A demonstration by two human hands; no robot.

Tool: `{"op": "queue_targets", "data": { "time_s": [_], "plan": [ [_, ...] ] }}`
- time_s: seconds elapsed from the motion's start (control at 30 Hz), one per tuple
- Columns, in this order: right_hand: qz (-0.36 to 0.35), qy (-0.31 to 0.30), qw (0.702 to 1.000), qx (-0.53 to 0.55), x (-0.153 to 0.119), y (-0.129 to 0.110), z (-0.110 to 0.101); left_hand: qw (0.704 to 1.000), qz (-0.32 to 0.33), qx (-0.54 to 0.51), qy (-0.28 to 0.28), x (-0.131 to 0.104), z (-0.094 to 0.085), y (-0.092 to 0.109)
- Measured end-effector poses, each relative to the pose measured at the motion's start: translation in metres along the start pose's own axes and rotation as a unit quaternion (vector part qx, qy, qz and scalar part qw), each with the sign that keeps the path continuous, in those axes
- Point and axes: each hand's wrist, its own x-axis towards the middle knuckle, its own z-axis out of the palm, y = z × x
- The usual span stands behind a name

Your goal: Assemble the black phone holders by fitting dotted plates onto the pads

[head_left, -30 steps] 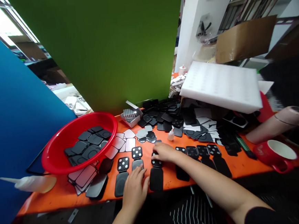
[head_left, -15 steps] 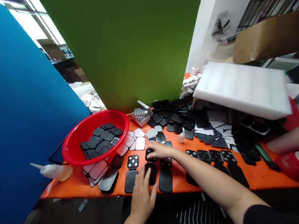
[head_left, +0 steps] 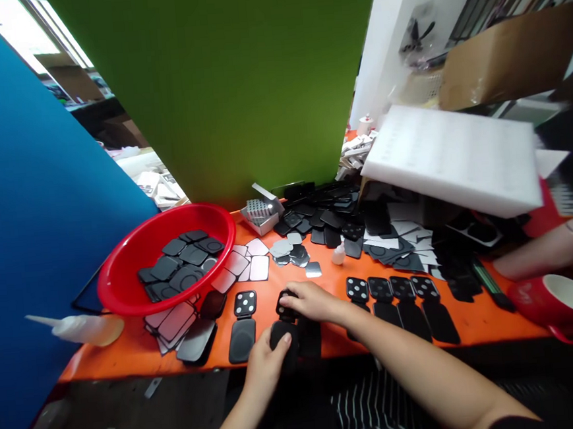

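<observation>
One black two-panel piece at front edge of orange table: left hand's fingers clasp larger panel, right hand's grip dotted panel.

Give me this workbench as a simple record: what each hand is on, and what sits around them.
Left hand: holding the lower part of a black piece
Right hand: holding the same piece's dotted upper part
Table: orange top
Left of the hands: one similar two-part piece; red bowl with dark pads inside; long-nozzled bottle lying down
Right of the hands: four dotted pieces in a row; red mug
</observation>
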Motion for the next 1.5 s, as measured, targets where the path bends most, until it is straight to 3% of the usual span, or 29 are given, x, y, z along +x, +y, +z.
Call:
{"op": "queue_targets", "data": {
  "time_s": [0.1,0.17,0.27,0.37,0.47,0.53,0.57,0.7,0.8,0.93,1.13,1.33,1.4,1.5],
  "plan": [
    [0.008,-0.049,0.990,0.128,0.004,0.003,-0.003,1.000,0.016,-0.012,-0.012,-0.005,-0.001,0.006],
    [0.011,-0.082,0.984,0.160,0.008,0.005,-0.004,1.000,0.023,-0.006,-0.012,-0.006,-0.004,0.007],
    [0.009,-0.105,0.992,0.075,0.020,0.010,-0.005,0.999,0.025,0.029,0.021,-0.006,-0.018,0.004],
    [0.019,-0.085,0.996,-0.012,0.037,0.016,-0.005,0.988,0.022,0.108,0.107,-0.006,-0.039,-0.003],
    [0.026,-0.033,0.997,-0.071,0.051,0.014,0.002,0.942,0.014,0.287,0.173,-0.006,-0.054,-0.012],
    [0.017,0.000,0.994,-0.104,0.056,0.006,0.014,0.911,0.003,0.374,0.176,-0.003,-0.057,-0.019],
    [0.009,0.008,0.993,-0.114,0.058,0.001,0.022,0.909,-0.004,0.382,0.170,-0.001,-0.058,-0.022],
    [0.001,-0.012,0.992,-0.126,0.069,-0.015,0.050,0.930,-0.022,0.338,0.145,0.011,-0.061,-0.033],
    [0.017,-0.043,0.992,-0.116,0.078,-0.015,0.059,0.945,-0.019,0.305,0.119,0.015,-0.068,-0.037],
    [0.010,-0.073,0.994,-0.085,0.077,-0.012,0.053,0.960,-0.006,0.261,0.106,0.009,-0.073,-0.036],
    [-0.055,-0.125,0.990,-0.040,0.053,-0.022,0.044,0.986,-0.013,0.149,0.067,-0.004,-0.063,-0.032],
    [-0.040,-0.067,0.995,-0.065,0.045,-0.031,0.049,0.994,-0.034,0.075,0.068,0.003,-0.060,-0.024],
    [-0.030,-0.066,0.997,-0.031,0.046,-0.030,0.045,0.997,-0.026,0.055,0.055,0.002,-0.063,-0.017],
    [-0.005,-0.113,0.988,0.110,0.047,-0.026,0.035,0.999,-0.013,0.018,0.029,-0.004,-0.066,-0.004]
  ]
}}
